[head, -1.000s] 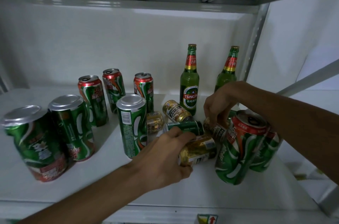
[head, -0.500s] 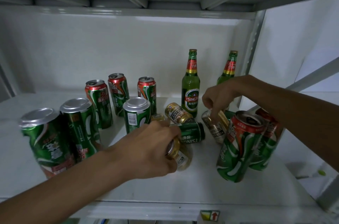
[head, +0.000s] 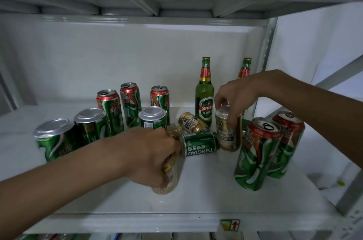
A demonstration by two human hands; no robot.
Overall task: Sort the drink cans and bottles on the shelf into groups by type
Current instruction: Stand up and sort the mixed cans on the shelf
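Observation:
My left hand [head: 149, 153] grips a small gold can [head: 170, 176], standing it upright near the front of the white shelf [head: 196, 200]. My right hand [head: 235, 98] holds another gold can [head: 227, 131] upright from its top. Between them a small green Tsingtao can [head: 200, 146] lies on its side, and a third gold can [head: 191, 122] lies behind it. Two green glass bottles [head: 204, 94] stand at the back right, the second one [head: 245, 68] partly hidden by my right hand.
Tall green-and-red cans stand in groups: three at the back [head: 129, 102], three upside down at left [head: 90, 127], two at the front right [head: 259, 153]. A grey upright post [head: 269, 58] bounds the shelf on the right.
Both gold cans were tipped from lying or tilted to upright. My left hand drew its can toward the front; my right hand raised its can beside the bottles.

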